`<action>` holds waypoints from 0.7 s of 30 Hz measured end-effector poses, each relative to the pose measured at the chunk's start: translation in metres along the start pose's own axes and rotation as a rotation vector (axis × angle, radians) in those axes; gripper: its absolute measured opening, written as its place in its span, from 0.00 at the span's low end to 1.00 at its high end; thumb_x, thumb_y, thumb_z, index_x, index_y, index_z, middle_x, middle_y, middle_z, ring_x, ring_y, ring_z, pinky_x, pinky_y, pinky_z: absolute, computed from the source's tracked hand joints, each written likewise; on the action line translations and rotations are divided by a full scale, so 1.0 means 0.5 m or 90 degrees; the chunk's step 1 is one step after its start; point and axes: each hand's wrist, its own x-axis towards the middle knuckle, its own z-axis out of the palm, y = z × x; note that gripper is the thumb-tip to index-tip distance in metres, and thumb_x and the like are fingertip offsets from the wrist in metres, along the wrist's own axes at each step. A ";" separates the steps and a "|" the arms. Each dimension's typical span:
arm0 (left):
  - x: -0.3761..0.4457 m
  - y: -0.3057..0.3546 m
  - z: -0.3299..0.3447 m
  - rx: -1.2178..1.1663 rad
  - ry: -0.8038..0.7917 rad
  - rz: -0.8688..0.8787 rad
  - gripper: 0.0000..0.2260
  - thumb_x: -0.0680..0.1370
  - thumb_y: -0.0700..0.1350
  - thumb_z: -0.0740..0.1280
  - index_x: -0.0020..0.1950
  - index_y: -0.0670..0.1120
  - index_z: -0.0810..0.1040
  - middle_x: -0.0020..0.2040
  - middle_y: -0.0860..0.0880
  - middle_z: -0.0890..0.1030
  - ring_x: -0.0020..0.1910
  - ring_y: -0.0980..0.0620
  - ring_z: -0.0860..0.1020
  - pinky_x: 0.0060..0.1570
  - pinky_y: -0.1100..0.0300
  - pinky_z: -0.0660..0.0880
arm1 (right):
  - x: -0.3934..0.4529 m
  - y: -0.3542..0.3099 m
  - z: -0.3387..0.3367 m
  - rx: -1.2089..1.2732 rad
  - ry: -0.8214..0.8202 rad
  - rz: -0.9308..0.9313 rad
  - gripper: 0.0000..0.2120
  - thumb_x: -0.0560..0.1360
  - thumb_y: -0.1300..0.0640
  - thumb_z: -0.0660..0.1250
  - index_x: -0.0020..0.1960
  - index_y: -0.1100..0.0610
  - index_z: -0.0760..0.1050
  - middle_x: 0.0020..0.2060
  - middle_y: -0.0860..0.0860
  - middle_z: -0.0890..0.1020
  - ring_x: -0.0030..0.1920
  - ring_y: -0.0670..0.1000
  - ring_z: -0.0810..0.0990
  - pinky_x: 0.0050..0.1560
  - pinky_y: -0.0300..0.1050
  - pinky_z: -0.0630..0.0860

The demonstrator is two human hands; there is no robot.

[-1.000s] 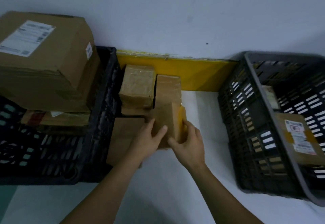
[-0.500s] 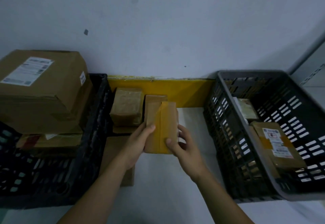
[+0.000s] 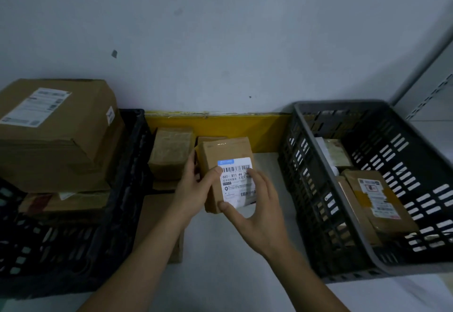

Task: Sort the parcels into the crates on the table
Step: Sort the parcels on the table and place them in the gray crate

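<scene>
Both hands hold a small brown parcel [image 3: 226, 154] above the white table, its white barcode label facing me. My left hand [image 3: 196, 189] grips its left side, thumb on the label. My right hand [image 3: 257, 208] holds the lower right corner with thumb and fingers. A black crate [image 3: 127, 189] on the left carries a large labelled carton [image 3: 56, 130] stacked on flatter parcels. A grey crate [image 3: 318, 154] on the right holds a few labelled parcels [image 3: 377, 199].
More brown parcels lie between the crates: a taped box [image 3: 171, 154] against the yellow strip [image 3: 264, 130] at the wall and a flat one [image 3: 159, 213] under my left arm. A grey shelf upright [image 3: 431, 76] stands at the far right.
The parcel has been turned over in my hands, from its plain taped face to its labelled face. It has also come up and a little closer to me.
</scene>
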 end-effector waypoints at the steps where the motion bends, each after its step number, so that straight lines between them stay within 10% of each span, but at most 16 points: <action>1: 0.000 0.004 0.006 -0.004 -0.010 0.006 0.38 0.71 0.66 0.75 0.78 0.74 0.63 0.72 0.58 0.79 0.68 0.50 0.80 0.67 0.38 0.79 | 0.000 -0.005 -0.004 -0.017 -0.013 0.008 0.52 0.70 0.22 0.70 0.85 0.45 0.57 0.80 0.40 0.62 0.75 0.38 0.63 0.69 0.42 0.71; 8: 0.021 0.065 0.095 0.077 -0.118 0.072 0.36 0.77 0.70 0.69 0.81 0.69 0.58 0.74 0.57 0.76 0.68 0.55 0.79 0.66 0.48 0.79 | 0.010 -0.029 -0.096 -0.191 0.089 0.039 0.57 0.66 0.23 0.71 0.85 0.50 0.56 0.75 0.49 0.67 0.71 0.52 0.71 0.64 0.53 0.80; 12: 0.036 0.106 0.179 0.199 -0.096 0.134 0.38 0.80 0.69 0.61 0.87 0.57 0.55 0.85 0.52 0.62 0.82 0.52 0.63 0.78 0.54 0.60 | 0.018 -0.002 -0.221 -0.243 0.172 0.073 0.55 0.66 0.24 0.69 0.84 0.49 0.57 0.76 0.52 0.67 0.72 0.55 0.70 0.66 0.57 0.78; 21: 0.037 0.120 0.401 0.646 -0.099 0.296 0.38 0.83 0.71 0.54 0.87 0.54 0.46 0.88 0.48 0.47 0.86 0.44 0.45 0.83 0.40 0.50 | 0.081 0.200 -0.475 -0.330 0.209 0.165 0.54 0.69 0.26 0.74 0.83 0.49 0.56 0.75 0.56 0.66 0.72 0.61 0.70 0.66 0.63 0.78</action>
